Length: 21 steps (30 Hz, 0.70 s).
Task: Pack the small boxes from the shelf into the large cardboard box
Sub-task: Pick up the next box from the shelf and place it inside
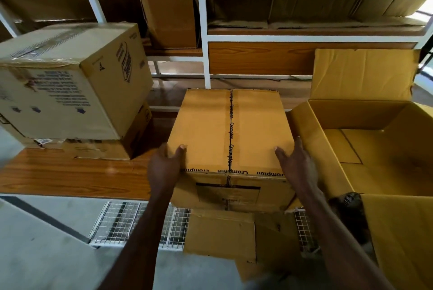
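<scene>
I see left hand (164, 167) and right hand (298, 165) clamping the taped box (230, 132) by its sides, thumbs on top, fingers hidden. Risk: squeeze-only hold w/ no visible bottom support (near corners only), so it may slip or catch the large cardboard box (311, 139) wall just beside it.

Both my arms reach forward; my left hand (164, 167) and right hand (297, 165) grip, thumbs on top.

Large cardboard box (365, 149) cut off at 3 o'clock edge. Small box (230, 130) hides both hands' fingers — only thumbs show. Label print on taped carton (70, 78) at 9 o'clock — blurred, unreadable.
</scene>
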Available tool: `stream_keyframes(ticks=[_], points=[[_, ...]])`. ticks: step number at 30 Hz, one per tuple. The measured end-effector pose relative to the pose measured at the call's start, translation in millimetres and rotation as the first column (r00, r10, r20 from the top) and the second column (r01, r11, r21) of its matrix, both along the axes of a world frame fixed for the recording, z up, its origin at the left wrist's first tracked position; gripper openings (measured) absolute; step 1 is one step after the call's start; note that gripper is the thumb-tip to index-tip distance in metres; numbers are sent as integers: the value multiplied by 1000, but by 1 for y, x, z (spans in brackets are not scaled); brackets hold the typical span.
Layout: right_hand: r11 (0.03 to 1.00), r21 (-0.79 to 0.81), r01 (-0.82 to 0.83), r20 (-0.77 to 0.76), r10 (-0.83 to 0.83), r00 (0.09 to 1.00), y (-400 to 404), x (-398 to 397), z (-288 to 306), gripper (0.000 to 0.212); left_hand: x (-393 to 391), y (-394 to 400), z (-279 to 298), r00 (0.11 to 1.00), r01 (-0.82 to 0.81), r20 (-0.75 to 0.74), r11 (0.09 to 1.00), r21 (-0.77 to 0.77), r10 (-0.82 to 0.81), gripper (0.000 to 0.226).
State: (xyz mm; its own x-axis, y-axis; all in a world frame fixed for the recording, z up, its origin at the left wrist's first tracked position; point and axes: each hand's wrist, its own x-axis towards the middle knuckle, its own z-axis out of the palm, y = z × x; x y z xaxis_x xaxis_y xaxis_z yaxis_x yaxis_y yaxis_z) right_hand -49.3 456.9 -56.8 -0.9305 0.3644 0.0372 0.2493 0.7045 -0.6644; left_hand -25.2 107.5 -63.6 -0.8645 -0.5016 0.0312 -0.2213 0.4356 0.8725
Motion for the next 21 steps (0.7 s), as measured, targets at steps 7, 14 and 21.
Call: stream_keyframes(ticks=[7,14,21], points=[[715,-695,80,-127,-231,965,-9,37,-13,71,15,-2,-14,999,-19,-17,825,564,34,42],[567,-823,3,-48,-76,996,-3,56,0,44,25,-21,-9,967,187,48,822,538,-251,66],[528,-849,-3,-34,-50,998,-6,54,60,31,22,-39,57,980,201,-80,864,462,-185,58]])
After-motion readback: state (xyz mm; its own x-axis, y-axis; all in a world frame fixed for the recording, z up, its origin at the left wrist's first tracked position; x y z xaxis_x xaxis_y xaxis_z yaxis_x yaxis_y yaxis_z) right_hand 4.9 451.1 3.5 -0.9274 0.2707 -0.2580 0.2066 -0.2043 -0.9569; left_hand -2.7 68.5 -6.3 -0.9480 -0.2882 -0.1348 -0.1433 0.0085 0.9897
